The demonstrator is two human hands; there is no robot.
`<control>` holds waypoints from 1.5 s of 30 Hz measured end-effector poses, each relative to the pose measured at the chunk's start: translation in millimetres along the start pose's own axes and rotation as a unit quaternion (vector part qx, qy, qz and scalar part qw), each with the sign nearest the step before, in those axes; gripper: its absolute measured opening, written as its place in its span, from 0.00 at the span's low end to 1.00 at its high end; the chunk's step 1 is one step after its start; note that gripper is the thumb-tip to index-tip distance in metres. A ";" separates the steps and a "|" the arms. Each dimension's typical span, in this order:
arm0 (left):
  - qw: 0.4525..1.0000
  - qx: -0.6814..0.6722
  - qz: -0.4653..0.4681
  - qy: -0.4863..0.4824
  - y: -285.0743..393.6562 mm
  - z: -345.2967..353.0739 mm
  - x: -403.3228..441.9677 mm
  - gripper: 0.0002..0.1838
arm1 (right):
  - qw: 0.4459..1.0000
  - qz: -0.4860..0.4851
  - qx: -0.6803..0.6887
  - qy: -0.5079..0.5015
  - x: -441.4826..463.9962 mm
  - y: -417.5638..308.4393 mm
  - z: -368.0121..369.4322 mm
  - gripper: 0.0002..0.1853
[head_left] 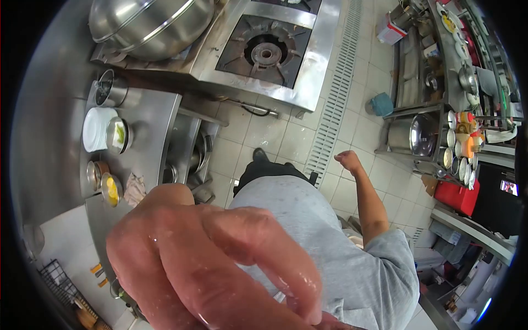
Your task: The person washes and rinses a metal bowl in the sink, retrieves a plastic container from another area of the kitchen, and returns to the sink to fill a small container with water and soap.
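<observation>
Very close to the camera, my left hand [214, 264] fills the lower middle of the view. Its skin looks wet, the fingers are curled and pressed together, and whatever they may hold is hidden. Out to the right, my right hand [349, 161] hangs over the tiled floor [360, 102] at the end of a bent arm. Its fingers are curled in, with nothing visible in them. Between the two arms is my grey shirt [286, 201].
A gas stove [319, 71] stands ahead, with a large metal pot [157, 27] to its left. On the left counter [148, 121] are white plates [96, 129], bowls and a cloth [135, 191]. Racks [451, 82] line the right. A floor drain [335, 99] runs between.
</observation>
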State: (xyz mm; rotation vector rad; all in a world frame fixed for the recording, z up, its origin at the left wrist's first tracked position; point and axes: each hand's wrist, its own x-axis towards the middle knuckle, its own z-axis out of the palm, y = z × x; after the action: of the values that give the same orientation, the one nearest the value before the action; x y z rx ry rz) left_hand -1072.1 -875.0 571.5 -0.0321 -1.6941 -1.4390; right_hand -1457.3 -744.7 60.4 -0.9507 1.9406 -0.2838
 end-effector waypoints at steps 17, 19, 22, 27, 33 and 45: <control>0.745 0.084 -0.621 0.231 -183.0 -76.1 -118.0 0.20 | 0.891 -0.046 0.449 0.038 349.7 -187.4 -148.0 0.30; 0.688 0.090 -0.651 0.308 -176.7 -47.7 -120.4 0.21 | 0.878 -0.051 0.476 -0.002 391.5 -203.6 -148.3 0.32; 0.643 0.081 -0.647 0.402 -177.3 -17.2 -133.5 0.21 | 0.839 -0.013 0.541 -0.063 413.0 -227.9 -149.1 0.26; 0.601 0.077 -0.642 0.469 -173.4 28.9 -113.9 0.22 | 0.814 0.036 0.565 -0.127 457.0 -213.8 -149.3 0.14; 0.590 0.077 -0.620 0.511 -175.1 44.4 -105.2 0.21 | 0.789 0.118 0.576 -0.177 480.4 -208.8 -153.1 0.14; 0.566 0.092 -0.607 0.550 -168.8 59.0 -99.9 0.21 | 0.778 0.069 0.591 -0.202 471.8 -201.6 -151.8 0.16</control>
State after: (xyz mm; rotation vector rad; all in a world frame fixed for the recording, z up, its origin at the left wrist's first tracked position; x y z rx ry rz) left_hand -1136.2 -833.0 381.5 2.0621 -0.5494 -1.4554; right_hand -1608.9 -1245.7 -50.4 0.0091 1.0445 -0.9738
